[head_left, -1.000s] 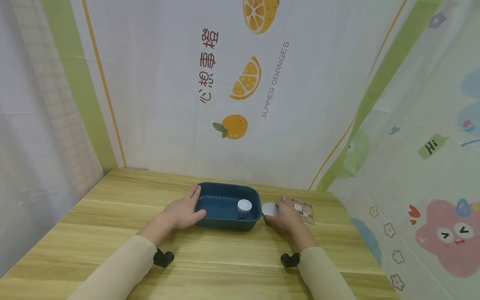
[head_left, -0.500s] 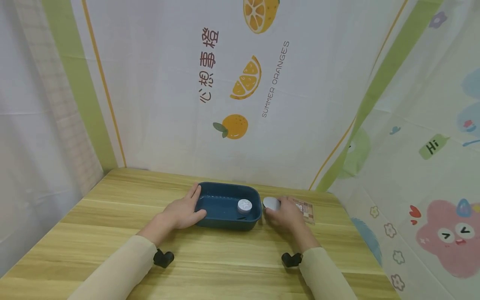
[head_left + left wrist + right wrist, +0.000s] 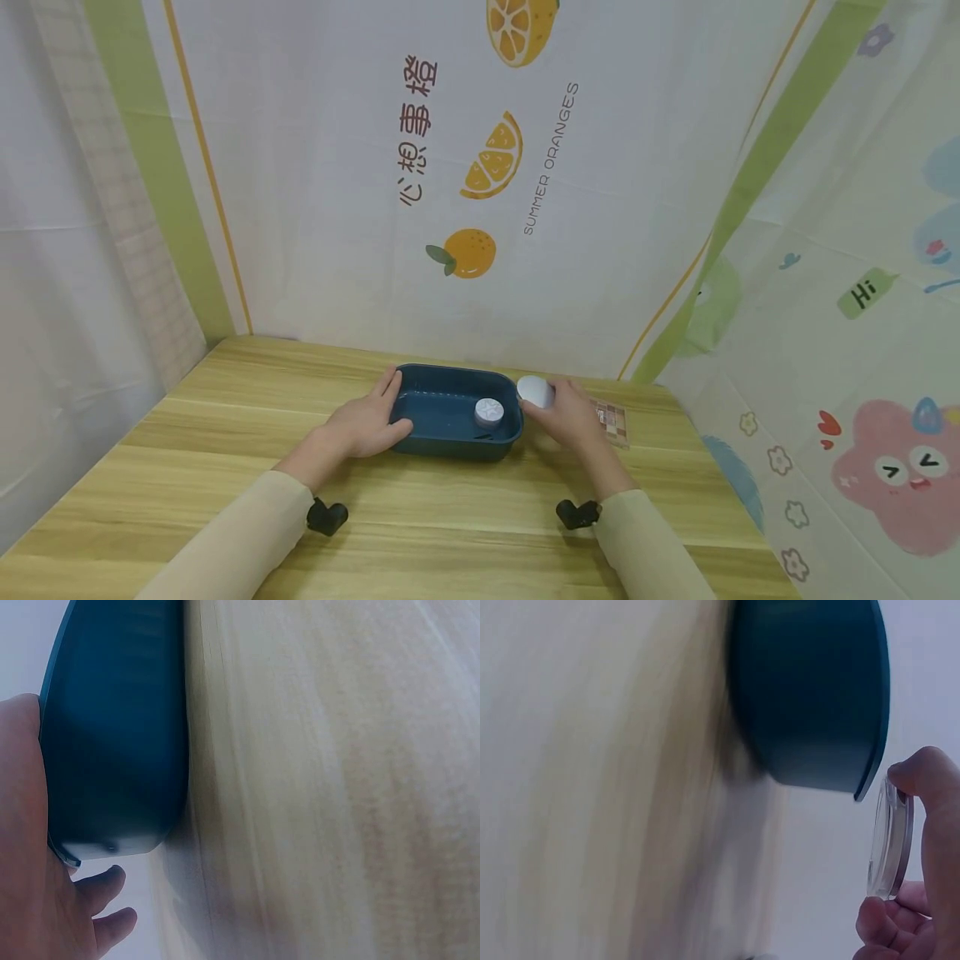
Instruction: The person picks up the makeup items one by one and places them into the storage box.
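Note:
A dark blue rectangular bin (image 3: 442, 408) stands on the wooden table. My left hand (image 3: 365, 423) holds its left end, thumb over the near rim and fingers along the far part of that end; two fingers (image 3: 112, 928) stick out past it. Inside, toward the right, lies a small round white case (image 3: 489, 412) with an embossed top. My right hand (image 3: 566, 417) grips a round flat case (image 3: 535, 392) between thumb and fingers, beside the bin's right rim. In the right wrist view, this round flat case (image 3: 891, 840) has a clear side and a grey rim, and tilts on edge.
A flat checkered box (image 3: 611, 421) with printed letters lies right of my right hand, partly hidden behind it. The wooden table top (image 3: 450, 525) reaches back to a white printed curtain (image 3: 322, 275). Another printed curtain (image 3: 825, 358) hangs at the right.
My right hand has gripped the round flat case and raised it from the table toward the bin's right rim. The left hand and the bin have stayed put.

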`<state>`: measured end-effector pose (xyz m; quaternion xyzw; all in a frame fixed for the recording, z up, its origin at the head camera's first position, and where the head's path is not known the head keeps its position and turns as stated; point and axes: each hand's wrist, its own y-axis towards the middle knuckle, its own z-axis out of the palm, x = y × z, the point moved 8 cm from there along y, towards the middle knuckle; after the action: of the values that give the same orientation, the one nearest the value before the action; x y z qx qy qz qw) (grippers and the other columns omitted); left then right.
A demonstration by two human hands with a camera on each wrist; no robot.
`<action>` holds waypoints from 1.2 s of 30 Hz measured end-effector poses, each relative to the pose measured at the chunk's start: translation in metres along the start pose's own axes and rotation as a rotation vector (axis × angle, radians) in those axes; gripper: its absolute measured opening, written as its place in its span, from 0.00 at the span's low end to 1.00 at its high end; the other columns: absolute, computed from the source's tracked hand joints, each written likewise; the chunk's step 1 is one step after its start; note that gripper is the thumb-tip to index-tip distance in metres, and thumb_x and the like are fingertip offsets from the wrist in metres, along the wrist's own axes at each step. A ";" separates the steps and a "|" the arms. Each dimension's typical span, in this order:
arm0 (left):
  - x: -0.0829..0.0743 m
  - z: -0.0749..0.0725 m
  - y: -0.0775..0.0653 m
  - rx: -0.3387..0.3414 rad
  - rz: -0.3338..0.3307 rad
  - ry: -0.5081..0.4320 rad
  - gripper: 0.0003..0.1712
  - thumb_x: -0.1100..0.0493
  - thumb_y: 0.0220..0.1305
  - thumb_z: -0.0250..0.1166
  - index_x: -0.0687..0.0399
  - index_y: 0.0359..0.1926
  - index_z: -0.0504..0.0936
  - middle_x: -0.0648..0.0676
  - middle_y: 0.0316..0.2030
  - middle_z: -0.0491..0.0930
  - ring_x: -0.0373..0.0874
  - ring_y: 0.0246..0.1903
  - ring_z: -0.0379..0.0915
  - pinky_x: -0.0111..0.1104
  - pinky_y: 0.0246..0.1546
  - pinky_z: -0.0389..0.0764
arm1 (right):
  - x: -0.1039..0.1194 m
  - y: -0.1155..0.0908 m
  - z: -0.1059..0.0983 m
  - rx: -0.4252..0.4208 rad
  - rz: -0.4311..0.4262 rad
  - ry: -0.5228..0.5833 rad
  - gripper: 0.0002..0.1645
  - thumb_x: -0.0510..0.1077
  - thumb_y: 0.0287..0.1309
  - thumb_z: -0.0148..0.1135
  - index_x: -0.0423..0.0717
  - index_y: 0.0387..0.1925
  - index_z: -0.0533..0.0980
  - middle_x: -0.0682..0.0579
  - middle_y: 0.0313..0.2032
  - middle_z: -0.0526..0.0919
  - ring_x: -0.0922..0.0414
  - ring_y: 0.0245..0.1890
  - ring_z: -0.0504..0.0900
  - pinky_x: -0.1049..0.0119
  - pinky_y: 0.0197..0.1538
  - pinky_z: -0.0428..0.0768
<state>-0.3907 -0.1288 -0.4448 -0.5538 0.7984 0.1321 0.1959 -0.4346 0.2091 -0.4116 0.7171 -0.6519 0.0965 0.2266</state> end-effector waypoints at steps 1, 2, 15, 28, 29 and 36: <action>0.000 0.000 0.000 0.004 -0.004 0.005 0.55 0.41 0.80 0.53 0.64 0.89 0.37 0.64 0.90 0.31 0.46 0.19 0.74 0.38 0.20 0.62 | 0.003 0.000 -0.001 -0.002 -0.007 0.006 0.48 0.67 0.62 0.73 0.37 0.70 0.78 0.36 0.67 0.79 0.41 0.56 0.84 0.43 0.58 0.85; 0.000 0.000 0.000 0.007 -0.006 0.008 0.55 0.41 0.80 0.53 0.64 0.89 0.36 0.64 0.90 0.30 0.46 0.19 0.74 0.38 0.20 0.62 | 0.007 -0.001 -0.001 -0.002 -0.015 0.014 0.47 0.67 0.62 0.74 0.37 0.70 0.78 0.36 0.66 0.79 0.41 0.56 0.84 0.43 0.58 0.86; 0.000 0.000 -0.001 0.000 0.006 -0.001 0.54 0.41 0.80 0.53 0.64 0.89 0.38 0.64 0.90 0.32 0.47 0.18 0.73 0.38 0.20 0.60 | 0.042 -0.005 0.004 0.010 -0.103 0.005 0.48 0.67 0.60 0.77 0.41 0.70 0.79 0.38 0.62 0.81 0.43 0.53 0.85 0.45 0.55 0.87; 0.001 0.001 0.001 0.000 0.002 0.006 0.54 0.41 0.80 0.54 0.64 0.89 0.38 0.64 0.90 0.33 0.45 0.21 0.76 0.38 0.20 0.61 | 0.056 -0.009 0.013 0.059 -0.135 0.022 0.47 0.67 0.60 0.77 0.42 0.70 0.77 0.39 0.65 0.78 0.45 0.51 0.84 0.47 0.52 0.86; 0.001 0.001 0.001 0.001 0.003 0.009 0.54 0.41 0.80 0.54 0.64 0.89 0.38 0.65 0.90 0.34 0.45 0.22 0.76 0.38 0.20 0.62 | 0.057 -0.010 0.014 0.061 -0.139 0.019 0.47 0.67 0.60 0.78 0.42 0.70 0.77 0.39 0.65 0.79 0.46 0.50 0.84 0.47 0.52 0.86; 0.000 -0.001 0.000 0.003 0.007 0.016 0.55 0.41 0.80 0.54 0.65 0.89 0.38 0.65 0.90 0.33 0.48 0.27 0.81 0.38 0.21 0.63 | 0.064 -0.011 0.017 0.073 -0.144 0.001 0.48 0.68 0.60 0.77 0.44 0.71 0.77 0.41 0.64 0.79 0.47 0.48 0.85 0.49 0.49 0.87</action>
<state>-0.3903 -0.1290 -0.4441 -0.5517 0.8021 0.1272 0.1901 -0.4177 0.1453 -0.4012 0.7700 -0.5945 0.1040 0.2072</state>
